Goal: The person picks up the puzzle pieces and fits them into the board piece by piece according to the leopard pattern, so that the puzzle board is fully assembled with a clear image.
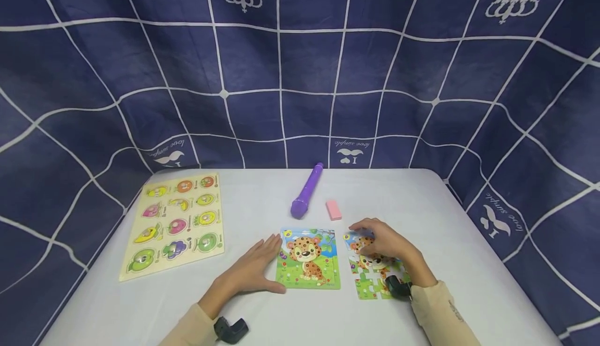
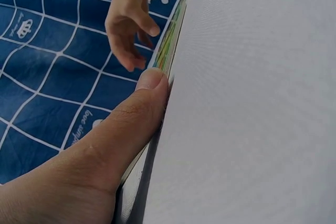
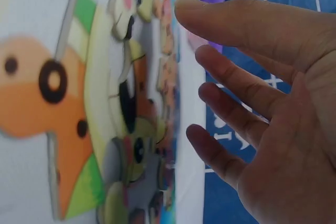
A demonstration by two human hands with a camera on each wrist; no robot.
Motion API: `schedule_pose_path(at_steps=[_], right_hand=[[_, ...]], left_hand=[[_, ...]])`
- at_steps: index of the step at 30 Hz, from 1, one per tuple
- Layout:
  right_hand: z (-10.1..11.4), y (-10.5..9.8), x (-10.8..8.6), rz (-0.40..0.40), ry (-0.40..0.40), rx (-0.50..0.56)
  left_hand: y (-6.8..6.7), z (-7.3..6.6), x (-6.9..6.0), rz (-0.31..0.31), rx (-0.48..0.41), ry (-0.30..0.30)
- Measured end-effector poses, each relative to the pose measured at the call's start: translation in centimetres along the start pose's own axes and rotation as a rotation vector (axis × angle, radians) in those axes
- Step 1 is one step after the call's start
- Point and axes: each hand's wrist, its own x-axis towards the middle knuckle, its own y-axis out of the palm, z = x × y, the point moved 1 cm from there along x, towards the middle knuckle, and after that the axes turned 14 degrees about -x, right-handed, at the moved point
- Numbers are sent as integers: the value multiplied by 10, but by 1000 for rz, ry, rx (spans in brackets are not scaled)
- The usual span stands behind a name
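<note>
Left hand is extended along the left edge of the leopard board, fingers loose; bracing it, I'd say. Right hand is over the loose jigsaw pieces, just right of the board, thumb and fingers apart, nothing gripped. Reads as piece selection from here. Next move calls for pinching 1 piece by its edges, neighbours undisturbed.

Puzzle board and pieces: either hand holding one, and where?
Nothing is held: the left hand is beside the puzzle board; the right hand is above the pieces, its fingers apart and empty.
</note>
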Motion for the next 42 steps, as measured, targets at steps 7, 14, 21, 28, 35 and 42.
schedule_pose_path(at_steps=[7,14,21,28,35,42], right_hand=[[-9,7,12,44,31,36],[-17,10,15,51,76,48],[-16,10,17,59,120,47],[-12,8,22,95,144,16],[-14,6,21,91,146,12],[-14,8,17,66,148,31]], left_hand=[[1,3,-2,-16,-7,2],[6,4,0,-32,16,11],[7,3,0,-42,10,7],[6,2,-1,-30,4,0],[7,1,1,-25,-4,-4],[6,1,0,-28,-8,-7]])
